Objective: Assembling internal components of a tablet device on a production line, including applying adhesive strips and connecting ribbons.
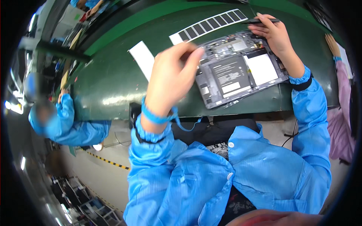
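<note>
An opened laptop chassis [226, 77] lies on the green table, its circuit board and dark battery [230, 75] bare, with a white rectangle [261, 69] at the right part. Slightly blurred, my left hand [171, 73] is over the chassis's upper left corner, thumb and forefinger drawn together. Whatever is between those fingertips is too small or hidden to make out. Above the far right corner, my right hand [274, 35] grips slim black tweezers [264, 21], their tip pointing left. Just behind the chassis is a white strip with a row of dark rectangular stickers [207, 26].
A white sheet [141, 58] lies left of my left hand on the green table [109, 83]. A blue strap [158, 118] with a cord rings my left wrist. One person in blue [64, 120] is at the left; a pink sleeve [343, 86] and a hand are at the right.
</note>
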The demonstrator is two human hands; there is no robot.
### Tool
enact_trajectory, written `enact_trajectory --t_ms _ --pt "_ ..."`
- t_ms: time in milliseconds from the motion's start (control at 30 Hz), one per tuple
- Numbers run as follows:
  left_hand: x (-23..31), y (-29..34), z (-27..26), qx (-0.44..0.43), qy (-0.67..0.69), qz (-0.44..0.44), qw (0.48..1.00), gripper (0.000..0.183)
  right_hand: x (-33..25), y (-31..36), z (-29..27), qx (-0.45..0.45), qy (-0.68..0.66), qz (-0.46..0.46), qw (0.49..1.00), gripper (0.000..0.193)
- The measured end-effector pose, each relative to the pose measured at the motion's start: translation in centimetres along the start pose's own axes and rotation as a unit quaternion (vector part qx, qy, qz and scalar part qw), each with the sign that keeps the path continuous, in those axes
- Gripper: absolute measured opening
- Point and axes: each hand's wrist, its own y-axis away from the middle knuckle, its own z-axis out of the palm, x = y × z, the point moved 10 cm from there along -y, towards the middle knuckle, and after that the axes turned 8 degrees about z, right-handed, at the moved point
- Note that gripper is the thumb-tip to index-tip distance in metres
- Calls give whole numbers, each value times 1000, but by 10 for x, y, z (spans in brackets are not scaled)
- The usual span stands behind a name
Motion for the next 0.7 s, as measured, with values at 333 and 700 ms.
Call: enact_trajectory --t_ms 333,700 --pt "-74 132 -50 126 -213 -57 967 36 -34 71 222 -209 294 -58 931 29" --pt "-80 125 -25 90 -330 -65 937 49 47 38 260 -192 383 -26 903 28"
